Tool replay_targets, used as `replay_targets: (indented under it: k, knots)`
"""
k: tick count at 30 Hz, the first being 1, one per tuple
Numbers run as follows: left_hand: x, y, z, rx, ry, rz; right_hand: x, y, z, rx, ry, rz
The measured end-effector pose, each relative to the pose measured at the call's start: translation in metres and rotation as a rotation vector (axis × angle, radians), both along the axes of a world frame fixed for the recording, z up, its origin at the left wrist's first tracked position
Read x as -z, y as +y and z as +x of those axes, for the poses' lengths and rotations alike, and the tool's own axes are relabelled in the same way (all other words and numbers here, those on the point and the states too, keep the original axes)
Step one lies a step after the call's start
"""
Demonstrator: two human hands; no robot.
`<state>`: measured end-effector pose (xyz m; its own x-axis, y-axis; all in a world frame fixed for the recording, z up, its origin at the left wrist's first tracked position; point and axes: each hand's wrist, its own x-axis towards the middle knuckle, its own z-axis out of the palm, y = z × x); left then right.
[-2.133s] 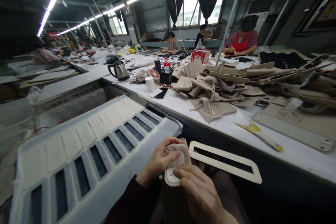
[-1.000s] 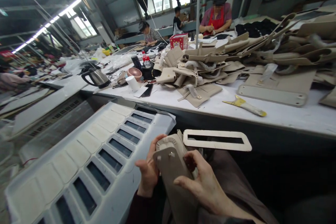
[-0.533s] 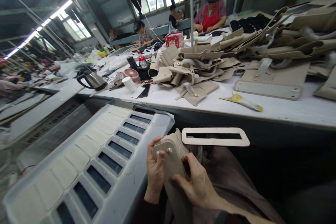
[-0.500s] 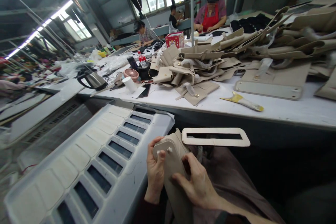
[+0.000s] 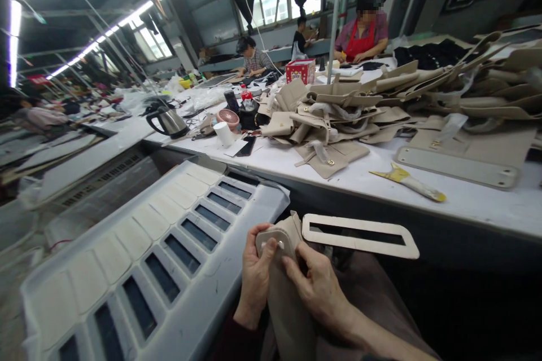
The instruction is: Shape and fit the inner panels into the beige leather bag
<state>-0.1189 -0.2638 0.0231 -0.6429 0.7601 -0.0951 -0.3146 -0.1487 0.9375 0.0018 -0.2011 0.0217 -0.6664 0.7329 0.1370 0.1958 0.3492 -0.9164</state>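
Observation:
Low in the middle of the view, both my hands hold a long beige leather strap piece with a rounded top end. My left hand grips its left edge, thumb pressed near two small metal studs at the top. My right hand pinches the right edge with bent fingers. A flat beige frame with a long slot lies just to the right of the strap, over my lap.
A white slotted tray with beige pads runs along the left. The white worktable ahead carries a heap of beige leather parts, a yellow-tipped scraper, a long beige strip, a kettle and a cup. Other people work at the back.
The beige piece has been turned from its short padded side to its long flat side. My fingers have shifted up to its rounded top, and the camera view has swung slightly.

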Motion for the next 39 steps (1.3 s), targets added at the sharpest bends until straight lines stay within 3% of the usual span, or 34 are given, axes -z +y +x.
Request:
replay_targets:
  k: [7, 15, 19, 25, 30, 33, 39]
  knots:
    - [-0.001, 0.005, -0.001, 0.009, -0.043, -0.005, 0.002, 0.01, -0.01, -0.006, 0.066, 0.117]
    - [-0.011, 0.0, -0.002, 0.004, -0.079, 0.002, 0.011, 0.016, -0.009, -0.073, 0.104, 0.103]
    - [-0.01, -0.001, -0.004, 0.004, -0.144, 0.009, 0.007, 0.018, -0.01, 0.009, 0.041, 0.116]
    - [-0.02, 0.004, 0.003, 0.009, -0.333, 0.125, -0.005, 0.021, -0.012, 0.038, -0.022, 0.161]
    - [-0.03, 0.002, 0.009, 0.096, -0.455, 0.277, -0.013, 0.025, -0.013, 0.073, -0.046, 0.124]
    - [-0.024, -0.003, 0.013, 0.087, -0.343, 0.257, -0.013, 0.025, -0.016, 0.063, 0.01, 0.021]
    - [-0.013, -0.019, 0.024, -0.03, 0.144, 0.007, -0.007, 0.022, -0.018, 0.052, 0.175, -0.161]
